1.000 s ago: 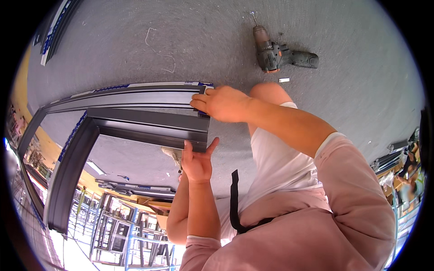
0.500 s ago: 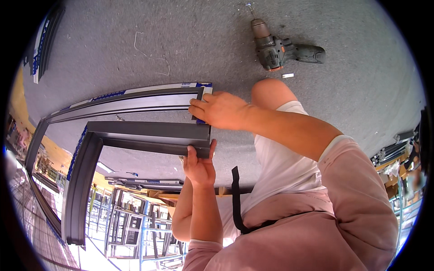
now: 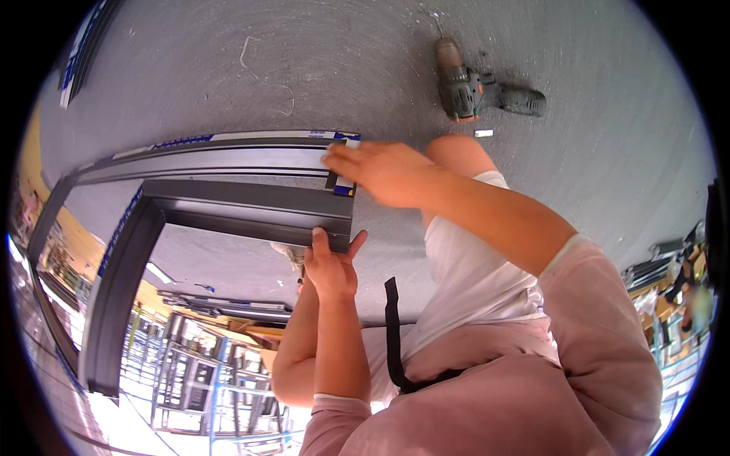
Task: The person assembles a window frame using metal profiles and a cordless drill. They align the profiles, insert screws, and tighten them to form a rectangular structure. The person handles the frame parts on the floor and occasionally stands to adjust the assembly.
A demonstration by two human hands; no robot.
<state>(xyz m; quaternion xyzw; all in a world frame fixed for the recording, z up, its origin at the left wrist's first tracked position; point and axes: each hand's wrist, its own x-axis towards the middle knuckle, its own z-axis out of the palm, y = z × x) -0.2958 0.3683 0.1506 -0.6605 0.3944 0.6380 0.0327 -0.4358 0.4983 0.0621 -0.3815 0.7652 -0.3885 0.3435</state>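
Observation:
My left hand (image 3: 331,266) is closed on the lower right end of a dark grey metal frame (image 3: 251,199), the thumb on its front face and another finger past its end. This L-shaped frame is tilted, its other leg running down to the left. Behind it stands a larger dark frame (image 3: 205,162) edged with blue-and-white protective film. My right hand (image 3: 384,171) reaches across with its fingers stretched out together, resting on that frame's right end. Its thumb is hidden.
A cordless drill (image 3: 462,91) with a bit lies on the grey floor (image 3: 365,61) beyond my knee, near a small white piece (image 3: 484,133). Dark profiles (image 3: 87,49) lie at the far left. Thin string (image 3: 262,80) curls on the floor. Racks (image 3: 205,380) stand lower left.
My right hand's fingers have come together and flattened along the larger frame's end. The held frame's end has risen slightly, and the whole view has shifted a little.

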